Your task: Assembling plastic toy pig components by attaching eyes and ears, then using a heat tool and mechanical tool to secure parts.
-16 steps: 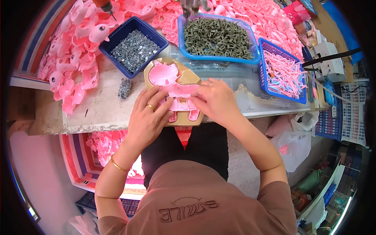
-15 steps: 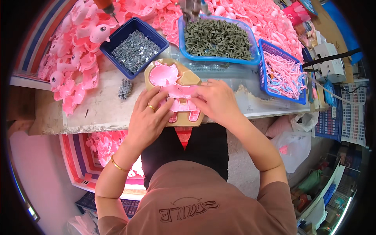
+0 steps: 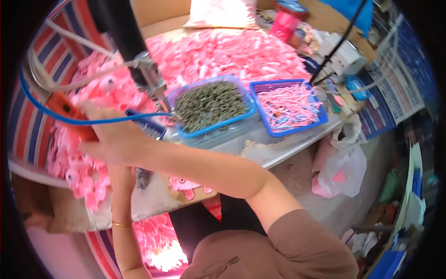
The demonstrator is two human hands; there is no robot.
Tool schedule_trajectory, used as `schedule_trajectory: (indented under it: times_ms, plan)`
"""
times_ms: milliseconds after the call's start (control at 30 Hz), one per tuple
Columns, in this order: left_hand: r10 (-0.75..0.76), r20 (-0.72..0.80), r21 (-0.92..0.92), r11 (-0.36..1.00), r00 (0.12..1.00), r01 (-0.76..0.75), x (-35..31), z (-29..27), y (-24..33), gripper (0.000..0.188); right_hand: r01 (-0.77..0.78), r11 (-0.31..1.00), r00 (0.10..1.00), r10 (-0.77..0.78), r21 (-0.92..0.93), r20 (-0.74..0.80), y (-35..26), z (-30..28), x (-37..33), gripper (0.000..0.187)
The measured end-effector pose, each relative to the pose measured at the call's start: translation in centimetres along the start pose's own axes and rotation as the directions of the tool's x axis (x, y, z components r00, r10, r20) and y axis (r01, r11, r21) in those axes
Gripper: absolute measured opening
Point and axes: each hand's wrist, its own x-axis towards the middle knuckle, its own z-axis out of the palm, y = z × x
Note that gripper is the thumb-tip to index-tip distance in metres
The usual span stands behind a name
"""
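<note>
My right hand [image 3: 114,135] reaches across to the far left, its fingers closed round an orange hanging screwdriver [image 3: 67,114]. Blurred by motion, the tool's bit cannot be made out. Beneath my right forearm is my left hand [image 3: 121,174]; its fingers are hidden. Close to it lies a grey bristly bundle [image 3: 141,178]. At the table's front edge, a pink toy part [image 3: 186,184] rests in a tan holder [image 3: 200,193], mostly covered by my right arm. A dark blue tray [image 3: 148,125] of small metal pieces shows partly behind my right hand.
A blue-rimmed tub [image 3: 253,109] holds dark green pieces; beside it stands a blue basket [image 3: 278,134] of pink and blue strips. Pink plastic parts [image 3: 232,51] heap behind them. A black and metal machine arm [image 3: 148,74] and a blue hose [image 3: 107,121] hang over the left side.
My right hand has left the pink part and swung up left to grip the orange screwdriver. My left hand has moved left off the pink part. The view has shifted.
</note>
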Motion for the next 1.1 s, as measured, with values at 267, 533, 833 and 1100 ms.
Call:
schedule_trajectory:
  times_ms: [267,533,833,1100]
  plan:
    - [0.055,0.034,-0.386,0.922,0.998,-0.037,3.1,2.8,-1.4,0.050,-0.118,0.982,0.980,0.139,-0.148,0.144,1.5,-1.3,-1.9,0.049]
    - [-0.048,0.046,-0.462,0.884,0.998,0.064,4.9,2.4,0.8,0.049,-0.173,0.982,0.979,0.179,-0.073,0.097,1.7,-3.5,-2.9,0.046]
    - [-0.175,0.239,-0.289,0.926,0.955,0.242,4.1,-0.5,3.1,0.040,-0.155,0.985,0.976,0.143,0.068,0.163,2.0,-4.5,-3.6,0.053]
    - [0.157,0.040,-0.449,0.885,0.987,-0.122,-0.2,-0.5,10.7,0.013,-0.262,0.931,0.963,0.238,0.254,0.124,-0.1,-5.7,-5.7,0.038]
